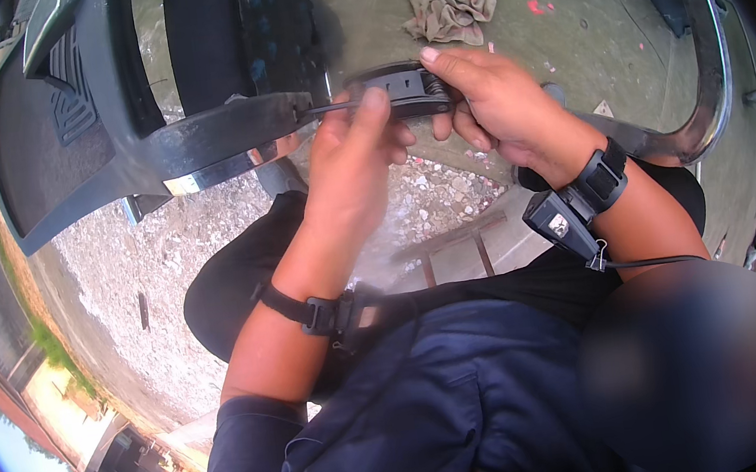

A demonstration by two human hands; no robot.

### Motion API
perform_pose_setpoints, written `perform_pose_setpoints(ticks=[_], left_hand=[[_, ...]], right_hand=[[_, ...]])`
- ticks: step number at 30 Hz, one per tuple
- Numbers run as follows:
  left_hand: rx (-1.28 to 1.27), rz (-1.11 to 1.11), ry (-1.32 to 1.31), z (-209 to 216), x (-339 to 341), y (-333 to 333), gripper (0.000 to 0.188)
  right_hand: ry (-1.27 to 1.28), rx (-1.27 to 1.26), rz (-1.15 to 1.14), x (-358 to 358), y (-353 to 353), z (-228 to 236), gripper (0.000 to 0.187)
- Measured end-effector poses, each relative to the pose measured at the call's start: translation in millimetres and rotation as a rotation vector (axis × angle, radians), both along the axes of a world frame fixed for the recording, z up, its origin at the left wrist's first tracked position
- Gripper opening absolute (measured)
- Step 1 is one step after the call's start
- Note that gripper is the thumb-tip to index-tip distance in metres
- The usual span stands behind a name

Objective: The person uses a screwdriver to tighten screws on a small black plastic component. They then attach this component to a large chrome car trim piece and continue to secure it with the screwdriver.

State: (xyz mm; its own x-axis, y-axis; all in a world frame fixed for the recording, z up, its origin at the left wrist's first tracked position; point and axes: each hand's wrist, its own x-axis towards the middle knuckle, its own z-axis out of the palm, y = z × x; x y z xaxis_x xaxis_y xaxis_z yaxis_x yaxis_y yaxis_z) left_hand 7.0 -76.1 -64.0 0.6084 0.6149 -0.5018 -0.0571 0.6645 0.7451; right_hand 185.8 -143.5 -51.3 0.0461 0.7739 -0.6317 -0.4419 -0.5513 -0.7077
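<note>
A dark, rounded plastic part (pixel 403 86), with slots in its face and what looks like a coil spring at its right end, is held between my two hands. My left hand (pixel 351 150) is closed at its left end, the thumb pressed on the front. At the right end my right hand (pixel 502 101) grips it, thumb on the upper edge and fingers bent below. A thin dark rod (pixel 331 108) runs from a black arm-like piece (pixel 227 134) on the left to my left hand. Where the rod ends is hidden by my fingers.
A large grey-black plastic frame (pixel 99 160) with a bright metal strip (pixel 235 164) stands at the left. Beyond my hands lies a crumpled beige cloth (pixel 452 6). A bent chrome tube (pixel 712 58) curves along the right. Pale chips (pixel 448 193) litter the ground.
</note>
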Motion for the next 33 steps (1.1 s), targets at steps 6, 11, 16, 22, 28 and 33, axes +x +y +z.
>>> perform_pose_setpoints(ticks=[6,11,16,22,28,33], left_hand=[[0.031,-0.017,0.019,0,-2,1,0.043],[0.001,-0.028,0.015,-3,1,6,0.037],[-0.074,-0.025,0.001,-3,-6,3,0.036],[-0.009,-0.038,0.073,4,0,-2,0.043],[0.054,-0.085,0.092,2,0,-1,0.043],[0.076,-0.155,0.092,1,-1,2,0.045]], right_hand=[[0.144,-0.004,0.06,10,-5,1,0.039],[-1.091,0.569,0.338,6,-15,6,0.05],[-1.043,0.561,0.263,5,-11,-8,0.035],[0.023,0.002,0.071,-3,-5,-5,0.04],[-0.256,-0.052,0.076,18,-3,-8,0.037],[-0.27,-0.016,-0.088,15,-1,-14,0.03]])
